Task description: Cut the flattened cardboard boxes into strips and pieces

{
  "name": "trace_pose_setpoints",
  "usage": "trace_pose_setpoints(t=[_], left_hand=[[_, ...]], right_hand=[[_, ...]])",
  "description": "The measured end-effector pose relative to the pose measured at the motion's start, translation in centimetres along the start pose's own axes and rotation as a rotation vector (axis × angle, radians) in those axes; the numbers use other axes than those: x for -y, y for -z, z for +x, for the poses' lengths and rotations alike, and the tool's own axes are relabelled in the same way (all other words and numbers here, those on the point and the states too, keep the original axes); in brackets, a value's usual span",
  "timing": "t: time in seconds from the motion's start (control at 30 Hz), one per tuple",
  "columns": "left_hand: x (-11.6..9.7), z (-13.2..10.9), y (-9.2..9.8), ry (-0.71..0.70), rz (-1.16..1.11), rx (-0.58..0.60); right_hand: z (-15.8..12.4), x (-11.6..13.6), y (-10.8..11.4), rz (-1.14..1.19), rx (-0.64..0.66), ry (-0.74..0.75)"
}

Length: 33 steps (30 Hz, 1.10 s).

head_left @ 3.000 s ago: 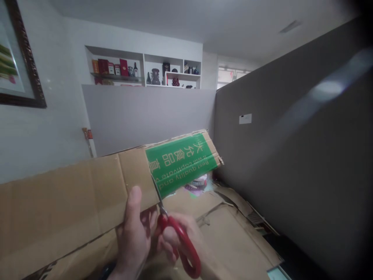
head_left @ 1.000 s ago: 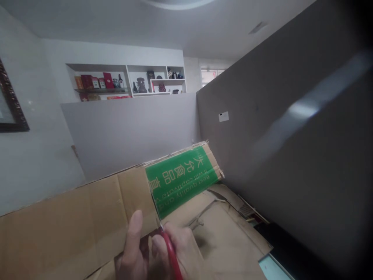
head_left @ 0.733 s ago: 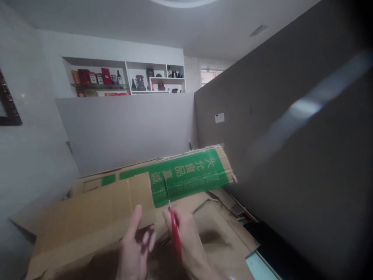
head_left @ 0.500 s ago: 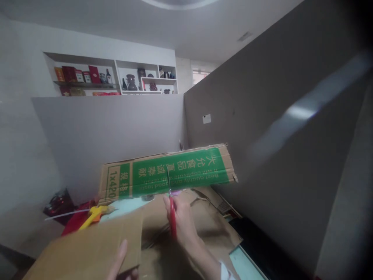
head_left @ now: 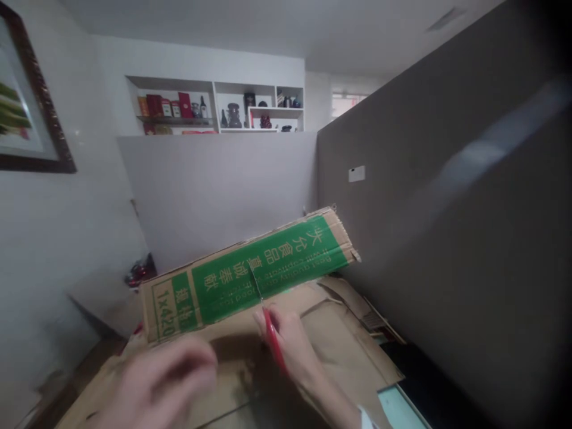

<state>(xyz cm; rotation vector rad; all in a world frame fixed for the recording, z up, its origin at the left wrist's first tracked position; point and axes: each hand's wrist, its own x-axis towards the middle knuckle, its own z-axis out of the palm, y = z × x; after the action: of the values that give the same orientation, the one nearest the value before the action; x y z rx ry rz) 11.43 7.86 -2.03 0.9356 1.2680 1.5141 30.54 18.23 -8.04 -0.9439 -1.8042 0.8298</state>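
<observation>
My right hand (head_left: pixel 286 342) grips the red-handled scissors (head_left: pixel 276 339). One blade lies across the printed face of a brown cardboard strip (head_left: pixel 263 268) with a wide green band and pale lettering; the other blade is out of sight. The strip tilts, its right end higher than its left. At the lower left, close to the strip's left part, my left hand (head_left: pixel 156 381) is blurred by motion, its fingers loosely curled and apart, with nothing visible in them. Beneath both hands lies brown cardboard (head_left: pixel 344 339), with flaps and fold lines.
A grey wall (head_left: pixel 447 238) stands close on the right, a low white partition (head_left: pixel 223 185) ahead. Under the cardboard's right corner shows a pale blue surface (head_left: pixel 400 408), beside a dark area (head_left: pixel 442 381). A dark red shiny object (head_left: pixel 139 272) sits beyond the strip's left end.
My left hand has come off the cardboard piece at lower left and moved up towards the strip. The view has turned left; the yellow tool is out of sight. The scissors stay at the strip.
</observation>
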Motion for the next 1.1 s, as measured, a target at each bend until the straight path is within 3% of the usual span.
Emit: trace_pose_setpoints(t=[0.07, 0.1, 0.13, 0.2, 0.3, 0.43, 0.73, 1.1], left_hand=[[-3.5, 2.2, 0.9, -0.478, 0.519, -0.083], [-5.0, 3.4, 1.2, -0.648, 0.69, -0.099], [-6.2, 4.6, 1.4, -0.71, 0.797, -0.095], [-7.5, 6.3, 1.7, -0.542, 0.88, 0.069], [-7.5, 7.1, 2.2, -0.17, 0.698, 0.335], [-6.5, 6.2, 3.3, 0.058, 0.46, 0.428], [-6.3, 6.2, 4.5, 0.087, 0.628, 0.638], [-5.6, 5.8, 5.4, 0.264, 0.444, 0.677]], right_hand=[[-0.5, 0.2, -0.5, -0.003, 0.077, 0.007], [-0.8, 0.3, -0.7, -0.008, 0.119, 0.014], [-1.0, 0.4, -0.9, -0.017, 0.161, 0.023], [-1.4, 0.5, -1.1, -0.036, 0.246, 0.042], [-1.8, 0.7, -1.1, -0.051, 0.332, 0.052], [-2.2, 1.1, -0.9, -0.032, 0.397, 0.005], [-2.3, 1.5, -1.2, 0.017, 0.575, -0.096], [-2.8, 1.6, -2.3, 0.032, 0.523, -0.003]])
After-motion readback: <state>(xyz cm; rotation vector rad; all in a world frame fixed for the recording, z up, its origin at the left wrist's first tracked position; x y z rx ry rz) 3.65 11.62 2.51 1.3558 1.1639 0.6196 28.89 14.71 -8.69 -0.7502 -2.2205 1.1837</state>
